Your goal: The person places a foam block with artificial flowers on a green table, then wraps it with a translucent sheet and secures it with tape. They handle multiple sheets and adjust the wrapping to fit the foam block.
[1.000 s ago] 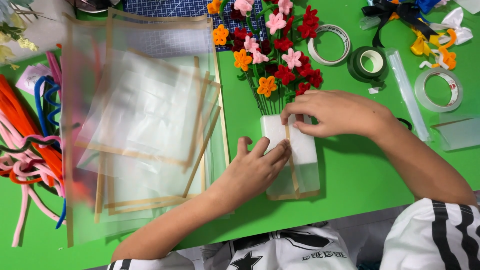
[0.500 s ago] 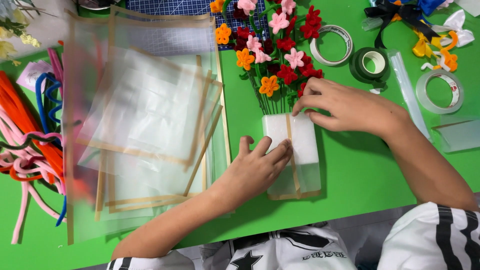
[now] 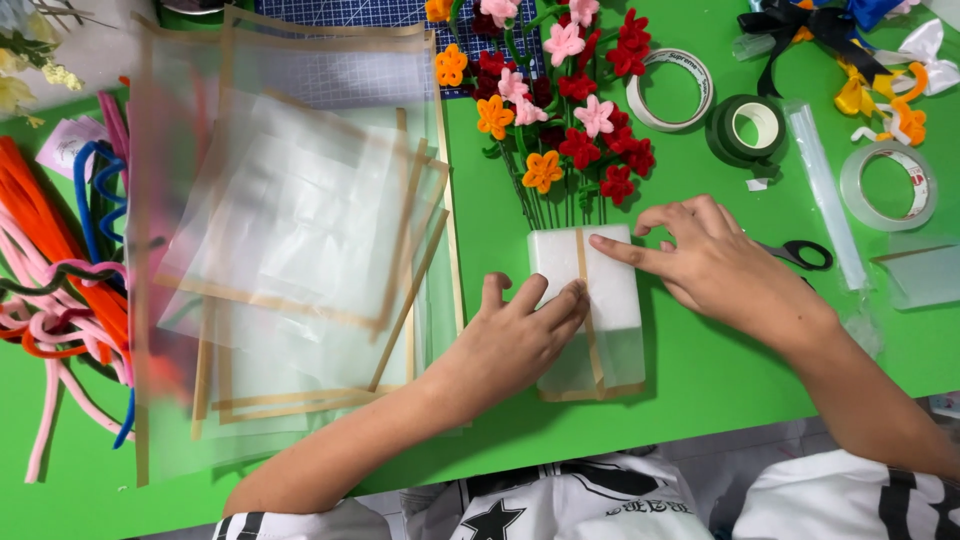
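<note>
From the head camera, the left hand (image 3: 520, 335) is pressing flat, fingers spread, on the white wrapped block with a gold band (image 3: 590, 305) near the middle of the green table (image 3: 720, 370). The right hand (image 3: 705, 260) is pointing its forefinger onto the block's far edge, gripping nothing. Uneven pressure could be tipping the pipe-cleaner flower bunch (image 3: 560, 110) or creasing the wrap.

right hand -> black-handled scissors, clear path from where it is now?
Probably yes. The scissors lie on the green table just beside the right hand, partly hidden behind it. Nothing lies between them. The hand is pressing the wrapped white block, so it would have to let go.
</note>
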